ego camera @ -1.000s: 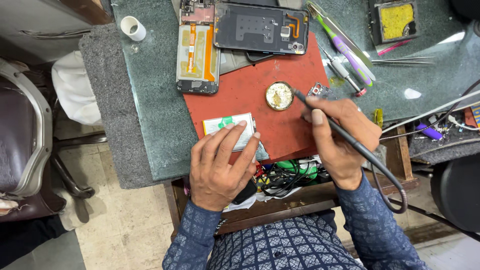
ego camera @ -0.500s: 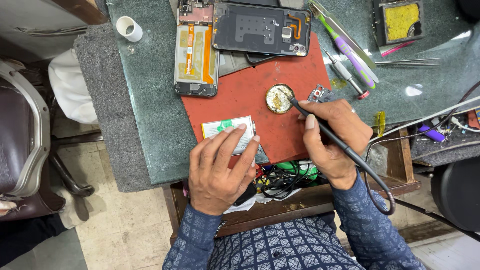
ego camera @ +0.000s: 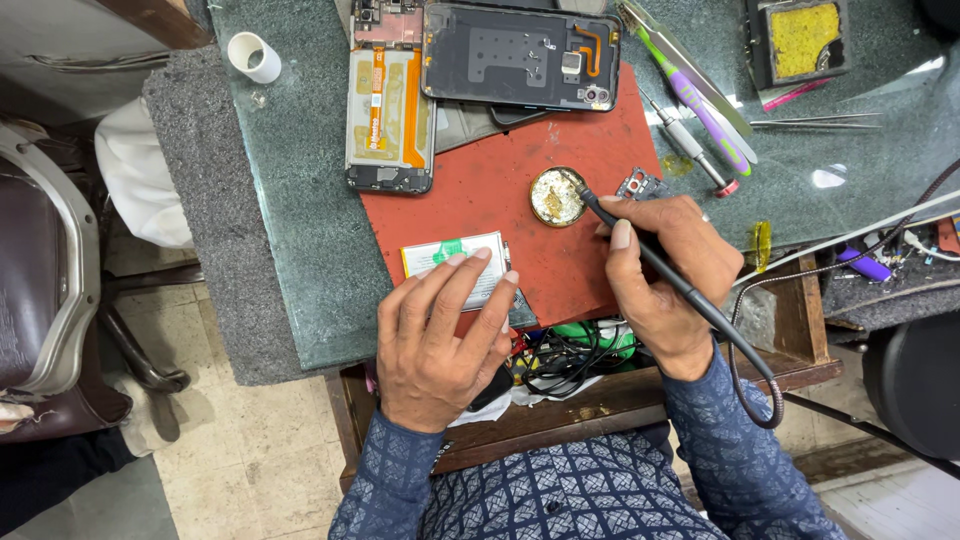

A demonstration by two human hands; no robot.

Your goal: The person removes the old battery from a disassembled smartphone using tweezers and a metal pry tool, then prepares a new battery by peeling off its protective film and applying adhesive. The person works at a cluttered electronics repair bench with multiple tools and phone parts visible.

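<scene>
Since a second ago the soldering iron (ego camera: 660, 268) tip has reached the round tin (ego camera: 557, 196); right hand (ego camera: 665, 270) grips it pen-like. Left hand (ego camera: 440, 335) lies flat, open, pinning the light, fragile battery (ego camera: 455, 262) near the surface's front edge.

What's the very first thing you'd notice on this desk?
The red mat in the middle of the green table. On it the right hand dips a black soldering iron into a small round tin, while the left hand rests on a white battery. Two opened phone shells lie above.
</scene>
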